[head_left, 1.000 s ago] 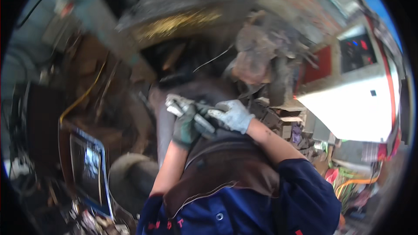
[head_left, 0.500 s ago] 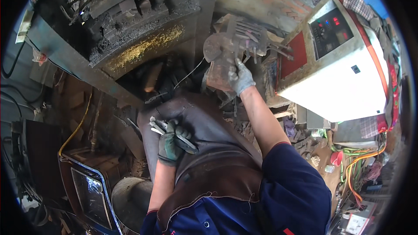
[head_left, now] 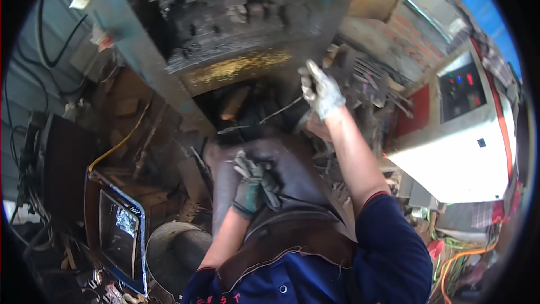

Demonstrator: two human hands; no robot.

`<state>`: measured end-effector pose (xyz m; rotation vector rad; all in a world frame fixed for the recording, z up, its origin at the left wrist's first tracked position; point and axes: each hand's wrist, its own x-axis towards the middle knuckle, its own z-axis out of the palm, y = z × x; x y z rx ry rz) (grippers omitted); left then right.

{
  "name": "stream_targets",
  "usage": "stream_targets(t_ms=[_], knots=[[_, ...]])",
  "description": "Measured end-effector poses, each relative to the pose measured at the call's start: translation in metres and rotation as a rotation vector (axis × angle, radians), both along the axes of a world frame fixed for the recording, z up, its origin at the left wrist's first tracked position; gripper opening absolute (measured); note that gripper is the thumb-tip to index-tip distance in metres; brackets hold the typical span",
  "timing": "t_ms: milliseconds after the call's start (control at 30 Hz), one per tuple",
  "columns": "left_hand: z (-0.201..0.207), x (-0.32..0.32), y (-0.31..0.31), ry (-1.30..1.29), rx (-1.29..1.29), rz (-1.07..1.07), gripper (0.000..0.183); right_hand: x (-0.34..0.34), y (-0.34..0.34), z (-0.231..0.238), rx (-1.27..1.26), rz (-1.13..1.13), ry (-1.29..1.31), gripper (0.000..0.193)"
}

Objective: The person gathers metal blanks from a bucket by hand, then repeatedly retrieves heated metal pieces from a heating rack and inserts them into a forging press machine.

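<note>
My left hand (head_left: 251,192), in a dark green and grey glove, rests low over the brown apron (head_left: 292,166) on my lap. Its fingers close around several grey metal strips (head_left: 242,162) that poke out past the glove. My right hand (head_left: 322,91), in a pale worn glove, is raised in front of the press's right post. Its fingers are bent together, and blur hides what they hold, if anything. Just right of it stands a sooty block (head_left: 365,76) with slots and bars on top.
A large press (head_left: 242,22) with grimy dies and yellowish flakes (head_left: 239,68) on its ledge rises ahead. To the right is a white control cabinet (head_left: 455,146) with red lit digits. A framed dark panel (head_left: 121,233) and a round bin (head_left: 177,253) stand at lower left.
My right hand has come away from the slotted block and swung left toward the press. My left hand still grips the metal strips. The whole view has turned, shifting the surroundings.
</note>
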<state>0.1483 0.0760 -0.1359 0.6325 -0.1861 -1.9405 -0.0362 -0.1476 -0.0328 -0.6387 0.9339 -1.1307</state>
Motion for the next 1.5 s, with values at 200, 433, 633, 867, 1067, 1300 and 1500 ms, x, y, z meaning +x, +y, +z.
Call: stream_targets(t_ms=[200,433,633,867,1067,1300,1500], knots=[[-0.010,0.001,0.002,0.146,-0.097,0.018,0.037,0.137,-0.067,0.095,-0.126,0.247,0.196,0.035],[-0.060,-0.002,0.016,-0.514,-0.352,0.163,0.036,0.116,0.057,0.070,-0.205,0.133,0.226,0.024],[0.005,0.003,0.005,0.086,-0.148,-0.001,0.023,0.192,0.160,0.123,-0.524,0.805,0.018,0.051],[0.001,0.017,0.016,0.008,-0.014,0.068,0.022,0.016,0.095,-0.026,-0.019,0.038,-0.041,0.021],[0.013,-0.002,0.009,-0.020,0.023,0.031,0.027,-0.106,0.056,-0.072,0.343,-0.580,-0.424,0.025],[0.011,-0.003,0.011,-0.020,0.011,0.028,0.027,-0.130,0.042,-0.087,0.256,-0.705,-0.060,0.019],[0.014,-0.003,0.012,-0.024,-0.019,0.037,0.028,-0.094,0.127,-0.029,0.045,-0.445,0.363,0.023]])
